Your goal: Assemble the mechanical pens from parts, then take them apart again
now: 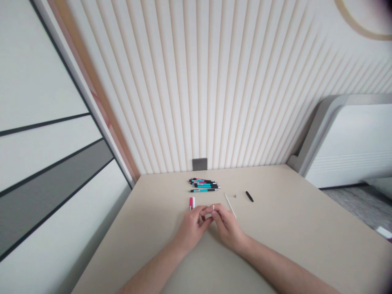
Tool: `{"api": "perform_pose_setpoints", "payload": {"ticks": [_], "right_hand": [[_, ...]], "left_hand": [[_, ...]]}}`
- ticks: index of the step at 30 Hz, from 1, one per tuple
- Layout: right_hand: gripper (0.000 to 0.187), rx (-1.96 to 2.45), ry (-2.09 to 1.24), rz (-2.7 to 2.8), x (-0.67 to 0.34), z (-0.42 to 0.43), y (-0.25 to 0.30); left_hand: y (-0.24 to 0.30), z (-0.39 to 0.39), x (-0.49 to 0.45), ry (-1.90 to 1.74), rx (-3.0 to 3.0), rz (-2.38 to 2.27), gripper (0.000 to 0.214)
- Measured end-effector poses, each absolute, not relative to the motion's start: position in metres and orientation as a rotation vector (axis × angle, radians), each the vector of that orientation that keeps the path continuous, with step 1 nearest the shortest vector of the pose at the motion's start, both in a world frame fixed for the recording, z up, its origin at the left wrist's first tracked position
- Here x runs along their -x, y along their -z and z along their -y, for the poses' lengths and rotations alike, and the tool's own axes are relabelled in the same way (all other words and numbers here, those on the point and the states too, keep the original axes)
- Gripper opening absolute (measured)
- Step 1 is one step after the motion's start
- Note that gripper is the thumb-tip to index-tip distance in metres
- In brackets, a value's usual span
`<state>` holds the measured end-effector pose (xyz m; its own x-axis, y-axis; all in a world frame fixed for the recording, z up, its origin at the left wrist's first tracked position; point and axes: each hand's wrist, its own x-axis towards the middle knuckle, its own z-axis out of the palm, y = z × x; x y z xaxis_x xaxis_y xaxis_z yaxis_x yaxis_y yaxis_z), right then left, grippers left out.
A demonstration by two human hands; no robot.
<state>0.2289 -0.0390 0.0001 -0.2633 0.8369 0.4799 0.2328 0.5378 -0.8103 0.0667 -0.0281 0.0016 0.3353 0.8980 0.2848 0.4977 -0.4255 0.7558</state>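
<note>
My left hand (192, 227) and my right hand (228, 226) meet over the near middle of the table, fingertips touching. A small white piece (213, 208) stands up from the pinch of my right hand. The left fingers are bent and closed against the right ones; what they hold, if anything, is hidden. Just beyond my left hand lie a red pen barrel (191, 202) and a white tube (194, 201), lower ends near the hand. Past my right hand are a thin white refill-like stick (230, 205), a tiny grey cone-like piece (234, 196) and a black pen part (249, 196).
Several blue, black and red pens (202, 183) lie in a pile further back, with one blue pen (203, 190) in front. The beige table (147, 228) ends at a ribbed wall (196, 81) with a dark socket (200, 164). A grey-white headboard (349, 139) stands right.
</note>
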Motion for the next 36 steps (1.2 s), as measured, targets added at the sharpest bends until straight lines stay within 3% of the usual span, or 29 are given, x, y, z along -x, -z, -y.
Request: {"api": "perform_pose_setpoints", "payload": {"ticks": [4, 10, 22, 29, 36], "right_hand": [[0.026, 0.849, -0.728, 1.756, -0.226, 0.041, 0.004], [0.024, 0.783, -0.544, 1.930, -0.234, 0.036, -0.002], [0.023, 1.068, -0.368, 1.534, -0.271, 0.014, -0.015], [0.024, 1.217, -0.055, 2.197, -0.299, -0.002, -0.015], [0.025, 1.438, -0.063, 2.385, -0.303, -0.005, -0.009]], "left_hand": [[0.002, 0.030, -0.067, -0.971, -1.949, -1.221, 0.038], [0.003, 0.025, -0.055, -0.976, -2.169, -1.270, 0.050], [0.000, 0.018, -0.049, -1.031, -2.523, -1.266, 0.029], [-0.003, 0.019, -0.046, -1.025, -2.550, -1.272, 0.030], [-0.005, 0.020, -0.048, -1.028, -2.573, -1.252, 0.029]]}}
